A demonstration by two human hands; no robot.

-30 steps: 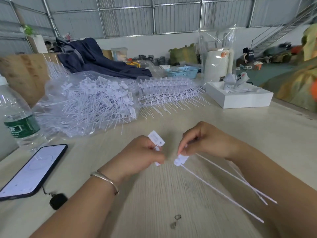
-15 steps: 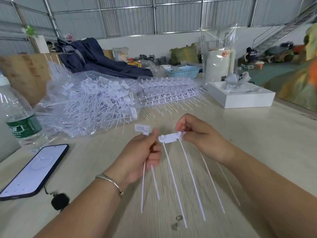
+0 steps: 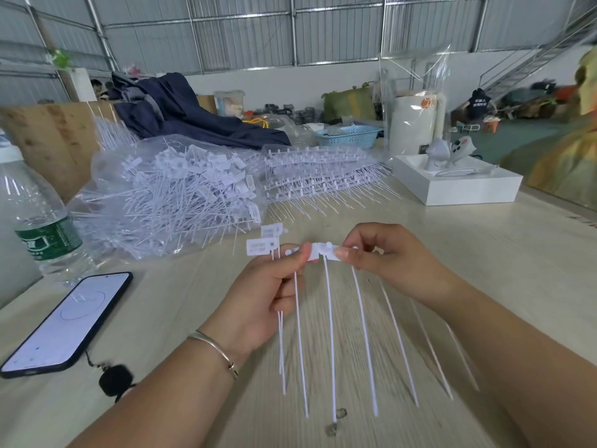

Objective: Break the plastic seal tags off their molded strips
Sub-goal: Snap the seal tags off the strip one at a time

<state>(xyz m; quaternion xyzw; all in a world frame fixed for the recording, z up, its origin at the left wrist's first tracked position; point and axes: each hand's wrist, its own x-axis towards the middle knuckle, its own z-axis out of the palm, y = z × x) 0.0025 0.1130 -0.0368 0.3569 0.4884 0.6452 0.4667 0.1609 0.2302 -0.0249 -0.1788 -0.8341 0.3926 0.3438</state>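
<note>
A white molded strip of seal tags [image 3: 326, 252] is held level above the table between both hands, its long thin tails hanging toward me. My left hand [image 3: 261, 299] pinches the strip's left end with thumb and forefinger and also holds two separated tags [image 3: 261, 247], their tails running down through the palm. My right hand [image 3: 384, 257] pinches the strip's right end. A clear bag of loose separated tags [image 3: 168, 195] lies at the left back. A stack of unbroken strips [image 3: 319, 173] lies behind the hands.
A phone [image 3: 68, 321] with a small black clip microphone [image 3: 114, 379] lies at the left, a water bottle [image 3: 42, 221] behind it. A white box [image 3: 458, 185] stands at the back right, a blue basket [image 3: 349, 137] and dark cloth [image 3: 193, 118] farther back.
Both hands have risen from the table and turned the strip so its tails hang toward me. The left hand has closed onto the strip's left end beside the right hand.
</note>
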